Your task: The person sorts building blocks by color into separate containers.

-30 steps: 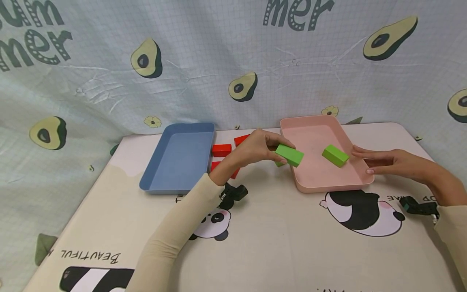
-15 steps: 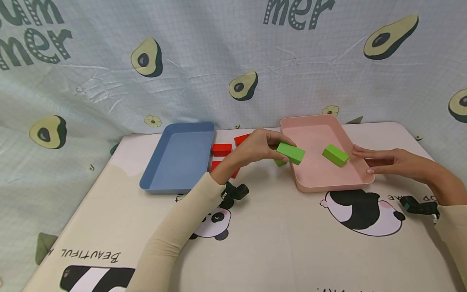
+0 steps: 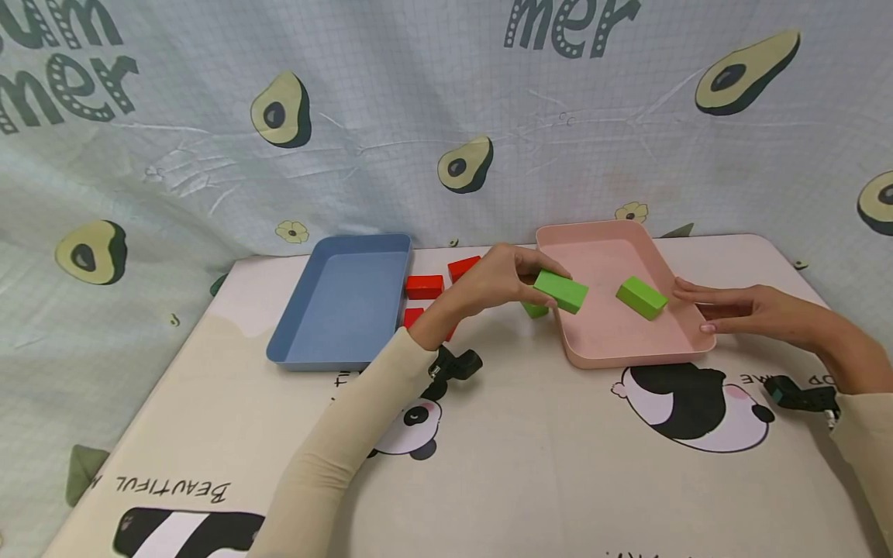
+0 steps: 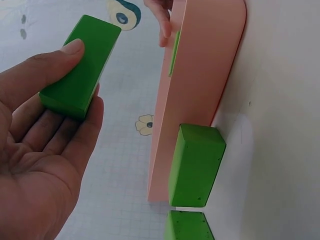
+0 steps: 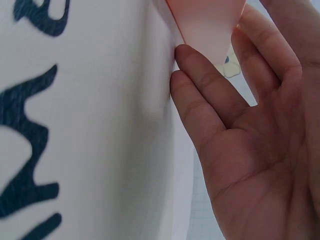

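My left hand point(image 3: 498, 279) pinches a green block point(image 3: 562, 292) between thumb and fingers, over the left wall of the pink tray point(image 3: 600, 341). In the left wrist view the thumb lies across the upper face of this green block point(image 4: 90, 62). Inside the tray, near its right wall, lies another green block point(image 3: 641, 298). Outside the left wall two more green blocks show, one against the tray point(image 4: 197, 165) and one below it in the left wrist view, cut off. My right hand point(image 3: 774, 314) has its fingers extended, fingertips at the tray's right wall point(image 5: 210, 30).
A blue tray point(image 3: 338, 302) stands to the left. Between the trays lie several red blocks point(image 3: 425, 287), partly hidden by my left hand and wrist. Black wrist cameras hang below both wrists. A hanging cloth with avocado prints point(image 3: 391, 93) rises behind the table point(image 3: 530, 465).
My left hand has shifted slightly right with the green block, bringing it further over the pink tray. The right hand and the trays have stayed in place.
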`<state>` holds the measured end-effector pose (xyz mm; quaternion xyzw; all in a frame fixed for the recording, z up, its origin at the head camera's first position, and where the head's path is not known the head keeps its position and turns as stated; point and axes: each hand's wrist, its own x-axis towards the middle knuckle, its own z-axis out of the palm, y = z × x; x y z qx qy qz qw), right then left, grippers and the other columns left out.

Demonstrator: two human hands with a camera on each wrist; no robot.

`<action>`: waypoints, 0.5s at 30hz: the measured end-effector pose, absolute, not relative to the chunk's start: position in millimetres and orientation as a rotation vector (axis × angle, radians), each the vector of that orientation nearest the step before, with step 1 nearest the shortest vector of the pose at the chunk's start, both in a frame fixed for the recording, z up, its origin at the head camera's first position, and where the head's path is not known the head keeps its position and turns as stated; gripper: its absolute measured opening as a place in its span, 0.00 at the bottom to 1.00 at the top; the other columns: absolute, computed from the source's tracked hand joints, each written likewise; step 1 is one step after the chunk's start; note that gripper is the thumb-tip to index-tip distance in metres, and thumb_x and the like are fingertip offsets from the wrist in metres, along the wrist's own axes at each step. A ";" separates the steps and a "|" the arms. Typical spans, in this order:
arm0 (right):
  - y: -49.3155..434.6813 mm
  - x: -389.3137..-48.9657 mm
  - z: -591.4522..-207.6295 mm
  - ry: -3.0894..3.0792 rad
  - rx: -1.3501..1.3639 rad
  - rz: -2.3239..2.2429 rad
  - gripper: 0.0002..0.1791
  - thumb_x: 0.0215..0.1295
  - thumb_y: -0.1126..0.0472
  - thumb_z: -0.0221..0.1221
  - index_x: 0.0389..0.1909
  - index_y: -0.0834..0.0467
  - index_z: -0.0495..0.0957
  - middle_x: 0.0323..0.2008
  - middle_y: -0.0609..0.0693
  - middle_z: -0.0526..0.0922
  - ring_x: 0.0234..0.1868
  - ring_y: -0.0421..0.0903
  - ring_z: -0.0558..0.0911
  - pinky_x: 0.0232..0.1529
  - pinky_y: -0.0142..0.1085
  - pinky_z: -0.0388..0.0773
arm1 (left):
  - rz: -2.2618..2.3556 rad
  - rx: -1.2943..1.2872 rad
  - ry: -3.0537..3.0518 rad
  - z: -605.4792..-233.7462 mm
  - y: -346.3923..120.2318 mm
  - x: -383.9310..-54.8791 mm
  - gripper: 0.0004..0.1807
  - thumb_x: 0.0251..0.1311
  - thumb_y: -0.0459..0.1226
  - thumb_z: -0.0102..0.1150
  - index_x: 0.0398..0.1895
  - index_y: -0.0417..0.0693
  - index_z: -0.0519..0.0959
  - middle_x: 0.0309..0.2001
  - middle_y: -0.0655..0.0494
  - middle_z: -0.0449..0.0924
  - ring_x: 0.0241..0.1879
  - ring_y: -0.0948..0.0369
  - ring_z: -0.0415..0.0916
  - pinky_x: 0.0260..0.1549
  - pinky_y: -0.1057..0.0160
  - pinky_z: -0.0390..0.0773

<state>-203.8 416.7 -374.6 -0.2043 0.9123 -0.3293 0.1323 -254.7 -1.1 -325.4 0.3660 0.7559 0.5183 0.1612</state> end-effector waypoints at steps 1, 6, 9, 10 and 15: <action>417.0 -204.1 -374.8 2.645 -0.596 -0.956 0.35 0.70 0.60 0.64 0.76 0.50 0.65 0.70 0.17 0.55 0.62 0.09 0.57 0.49 0.13 0.63 | 1.483 1.042 2.153 -325.8 -0.8 -255.0 0.19 0.56 0.28 0.73 0.53 0.42 0.86 0.45 0.53 0.86 0.43 0.58 0.81 0.46 0.64 0.82; 417.2 -203.8 -374.2 2.634 -0.608 -0.969 0.35 0.70 0.61 0.64 0.76 0.51 0.65 0.70 0.17 0.55 0.62 0.09 0.57 0.50 0.13 0.63 | 1.500 1.049 2.132 -327.7 2.1 -256.5 0.19 0.56 0.28 0.73 0.52 0.41 0.86 0.44 0.53 0.87 0.42 0.58 0.82 0.45 0.64 0.82; 417.2 -203.5 -374.0 2.633 -0.606 -0.963 0.35 0.70 0.60 0.64 0.76 0.50 0.65 0.70 0.18 0.55 0.63 0.09 0.56 0.50 0.13 0.63 | 1.501 1.056 2.124 -327.5 4.2 -256.8 0.19 0.56 0.28 0.74 0.52 0.41 0.86 0.44 0.53 0.86 0.42 0.58 0.82 0.45 0.64 0.82; 417.1 -203.4 -374.1 2.638 -0.603 -0.957 0.35 0.70 0.60 0.64 0.76 0.50 0.65 0.70 0.18 0.55 0.63 0.09 0.56 0.50 0.13 0.63 | 1.503 1.060 2.121 -327.3 4.9 -256.8 0.19 0.56 0.28 0.74 0.52 0.41 0.86 0.44 0.53 0.86 0.42 0.58 0.82 0.45 0.64 0.82; 417.6 -203.5 -374.4 2.652 -0.601 -0.943 0.36 0.70 0.59 0.64 0.76 0.49 0.65 0.71 0.18 0.56 0.62 0.09 0.56 0.49 0.14 0.64 | 1.515 1.075 2.119 -327.2 8.1 -257.0 0.19 0.56 0.29 0.74 0.52 0.42 0.86 0.43 0.53 0.87 0.41 0.58 0.82 0.43 0.64 0.82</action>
